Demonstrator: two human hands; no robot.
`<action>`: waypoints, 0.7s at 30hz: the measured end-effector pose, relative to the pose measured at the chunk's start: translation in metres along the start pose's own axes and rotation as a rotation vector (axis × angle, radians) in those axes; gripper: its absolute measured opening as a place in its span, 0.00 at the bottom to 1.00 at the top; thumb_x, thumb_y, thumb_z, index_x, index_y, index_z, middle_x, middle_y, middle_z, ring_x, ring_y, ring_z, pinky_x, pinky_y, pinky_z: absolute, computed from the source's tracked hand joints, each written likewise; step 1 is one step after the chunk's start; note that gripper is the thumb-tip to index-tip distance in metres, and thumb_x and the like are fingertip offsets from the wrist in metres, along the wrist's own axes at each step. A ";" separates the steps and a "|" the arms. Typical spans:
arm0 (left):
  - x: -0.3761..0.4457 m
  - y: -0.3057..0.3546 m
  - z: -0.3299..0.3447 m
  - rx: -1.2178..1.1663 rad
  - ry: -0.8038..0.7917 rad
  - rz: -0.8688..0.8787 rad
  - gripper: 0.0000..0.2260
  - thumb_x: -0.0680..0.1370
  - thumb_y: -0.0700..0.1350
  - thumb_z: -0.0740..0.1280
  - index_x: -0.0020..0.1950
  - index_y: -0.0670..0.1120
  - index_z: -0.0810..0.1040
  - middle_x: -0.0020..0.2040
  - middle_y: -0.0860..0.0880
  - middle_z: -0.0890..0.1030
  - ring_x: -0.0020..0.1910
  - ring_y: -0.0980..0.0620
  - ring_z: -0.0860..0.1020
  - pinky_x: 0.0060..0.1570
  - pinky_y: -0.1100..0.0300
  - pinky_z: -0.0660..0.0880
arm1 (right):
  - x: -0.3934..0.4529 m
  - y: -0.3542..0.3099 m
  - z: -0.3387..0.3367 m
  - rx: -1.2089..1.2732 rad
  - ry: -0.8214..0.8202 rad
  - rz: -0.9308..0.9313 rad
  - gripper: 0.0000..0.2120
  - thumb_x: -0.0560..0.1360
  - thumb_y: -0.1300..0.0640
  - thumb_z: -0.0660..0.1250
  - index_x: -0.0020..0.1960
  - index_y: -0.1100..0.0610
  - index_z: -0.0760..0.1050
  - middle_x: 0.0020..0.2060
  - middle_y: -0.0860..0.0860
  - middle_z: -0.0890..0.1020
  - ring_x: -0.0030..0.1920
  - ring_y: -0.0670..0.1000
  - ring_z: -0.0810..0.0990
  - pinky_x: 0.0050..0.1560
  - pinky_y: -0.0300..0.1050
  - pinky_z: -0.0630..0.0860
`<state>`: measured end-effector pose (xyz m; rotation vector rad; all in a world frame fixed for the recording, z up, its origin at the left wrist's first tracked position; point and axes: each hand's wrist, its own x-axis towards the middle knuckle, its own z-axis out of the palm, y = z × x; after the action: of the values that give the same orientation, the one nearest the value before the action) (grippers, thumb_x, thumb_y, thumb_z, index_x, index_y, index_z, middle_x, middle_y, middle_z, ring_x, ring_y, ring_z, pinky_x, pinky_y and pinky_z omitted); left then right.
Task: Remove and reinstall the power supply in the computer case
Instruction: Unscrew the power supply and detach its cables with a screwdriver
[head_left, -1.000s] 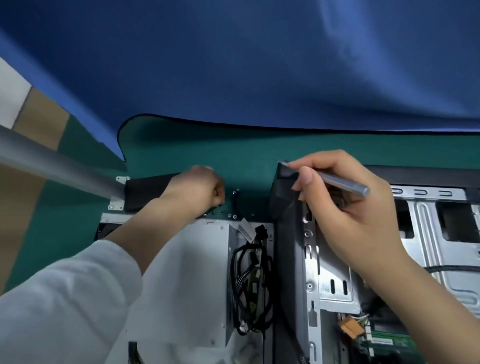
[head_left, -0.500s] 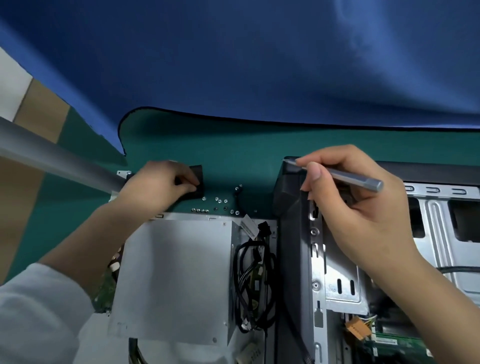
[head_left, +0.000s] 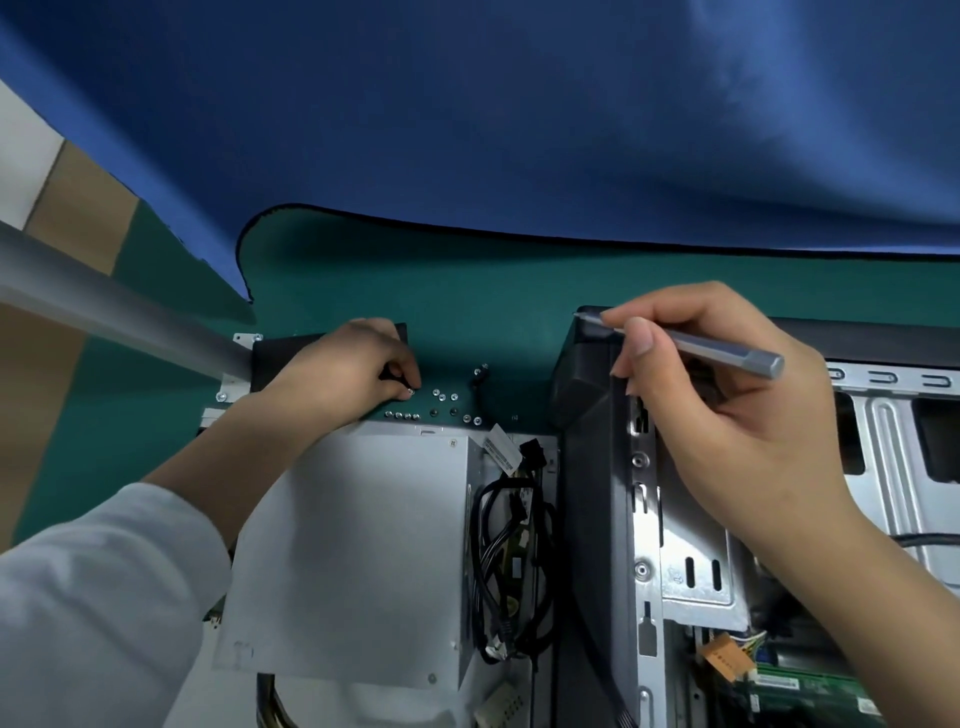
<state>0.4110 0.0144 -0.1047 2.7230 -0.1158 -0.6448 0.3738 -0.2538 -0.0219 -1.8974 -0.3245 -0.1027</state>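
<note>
- Screws (head_left: 441, 397) lie loose on the green tabletop (head_left: 519, 280); left hand (head_left: 348, 371) pinches one.
- Right hand (head_left: 727, 415) grips the screwdriver (head_left: 691, 345); lifting one screw cleanly avoids scattering the rest.

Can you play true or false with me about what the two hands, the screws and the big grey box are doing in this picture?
1. The right hand holds a thin grey screwdriver. True.
2. The left hand lies flat and open on the power supply. False: its fingertips pinch a small screw on the green mat.
3. Loose screws lie on the mat beside the left hand. True.
4. The power supply sits inside the computer case. False: it lies outside, to the left of the case.
5. A bundle of black cables lies between the power supply and the case. True.
</note>
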 end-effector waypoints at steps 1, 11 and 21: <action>0.001 0.000 0.000 0.000 0.010 0.005 0.04 0.72 0.42 0.74 0.45 0.50 0.84 0.44 0.53 0.73 0.45 0.54 0.73 0.46 0.57 0.73 | 0.000 0.000 0.000 -0.005 0.001 0.000 0.05 0.78 0.56 0.63 0.48 0.48 0.78 0.36 0.44 0.79 0.34 0.49 0.78 0.34 0.41 0.73; 0.003 0.004 0.002 -0.012 -0.038 0.052 0.04 0.69 0.47 0.76 0.41 0.53 0.82 0.43 0.55 0.73 0.46 0.56 0.71 0.48 0.55 0.73 | 0.000 -0.001 0.001 -0.008 0.008 -0.001 0.06 0.78 0.57 0.64 0.47 0.48 0.77 0.36 0.43 0.79 0.34 0.50 0.78 0.35 0.46 0.74; 0.010 0.008 0.008 -0.046 -0.040 0.103 0.05 0.72 0.45 0.74 0.45 0.52 0.82 0.43 0.55 0.75 0.49 0.55 0.71 0.52 0.53 0.72 | 0.000 0.000 0.001 0.005 0.012 0.009 0.05 0.77 0.55 0.63 0.47 0.49 0.77 0.35 0.46 0.80 0.33 0.51 0.77 0.35 0.50 0.74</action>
<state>0.4167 0.0028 -0.1129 2.6412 -0.2461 -0.6637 0.3739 -0.2528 -0.0217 -1.8921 -0.3073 -0.1074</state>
